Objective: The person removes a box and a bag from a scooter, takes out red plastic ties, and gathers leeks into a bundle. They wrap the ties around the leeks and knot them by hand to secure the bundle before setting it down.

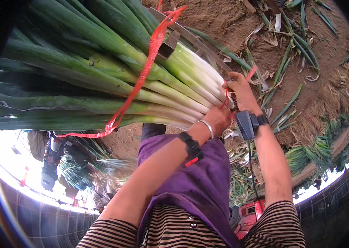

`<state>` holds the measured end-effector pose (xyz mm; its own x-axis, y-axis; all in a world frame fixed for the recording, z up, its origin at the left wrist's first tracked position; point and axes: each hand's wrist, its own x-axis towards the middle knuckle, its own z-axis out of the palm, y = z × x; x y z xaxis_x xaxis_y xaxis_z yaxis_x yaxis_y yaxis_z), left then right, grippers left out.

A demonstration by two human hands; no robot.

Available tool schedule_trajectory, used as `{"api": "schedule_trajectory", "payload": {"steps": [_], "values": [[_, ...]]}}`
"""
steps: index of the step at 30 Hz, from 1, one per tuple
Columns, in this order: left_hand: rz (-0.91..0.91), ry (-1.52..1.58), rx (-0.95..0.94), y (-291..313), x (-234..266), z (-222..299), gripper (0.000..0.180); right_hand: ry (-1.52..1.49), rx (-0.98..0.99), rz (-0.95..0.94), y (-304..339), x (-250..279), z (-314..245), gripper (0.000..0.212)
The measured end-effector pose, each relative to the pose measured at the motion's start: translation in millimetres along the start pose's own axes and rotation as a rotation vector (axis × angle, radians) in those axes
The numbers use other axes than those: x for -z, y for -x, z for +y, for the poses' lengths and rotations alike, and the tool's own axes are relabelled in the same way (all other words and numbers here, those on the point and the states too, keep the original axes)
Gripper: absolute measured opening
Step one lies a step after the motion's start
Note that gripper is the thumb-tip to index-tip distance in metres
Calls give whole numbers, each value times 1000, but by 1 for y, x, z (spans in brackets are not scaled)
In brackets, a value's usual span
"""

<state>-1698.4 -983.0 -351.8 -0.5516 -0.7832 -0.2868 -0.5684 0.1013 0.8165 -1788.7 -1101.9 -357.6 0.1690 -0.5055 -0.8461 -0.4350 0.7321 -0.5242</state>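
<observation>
A large bundle of long green onions [187, 89] lies in front of me, green leaves to the left and white root ends to the right. At the white ends, my right hand [239, 87] is closed in a pinch on a red plastic tie [226, 97], whose loose tip sticks out past the hand. My left hand [218, 119] is closed at the lower side of the same ends, where the tie passes by its fingers. Its fingertips are partly hidden. Another red plastic strip [147, 68] runs across the leafy part of the bundle and hangs down at the left.
A metal bracket [169, 44] on a bar stands at the bundle's far side. Loose leaves [302, 45] litter the brown soil [211, 20]. More green onions [313, 151] lie at right. A red object [251, 217] sits by my right elbow; a dark-and-orange tool [52, 159] is at left.
</observation>
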Motion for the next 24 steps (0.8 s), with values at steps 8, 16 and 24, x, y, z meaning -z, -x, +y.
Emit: {"api": "schedule_trajectory", "payload": {"steps": [8,16,24], "values": [[237,256,371,9,103,12,13,-645,121,-86,47,32,-52,36],[290,532,327,-64,129,7,18,-188,422,-7,58,50,-81,31],[113,806,425,-76,135,-7,23,34,202,116,39,72,-58,47]]}}
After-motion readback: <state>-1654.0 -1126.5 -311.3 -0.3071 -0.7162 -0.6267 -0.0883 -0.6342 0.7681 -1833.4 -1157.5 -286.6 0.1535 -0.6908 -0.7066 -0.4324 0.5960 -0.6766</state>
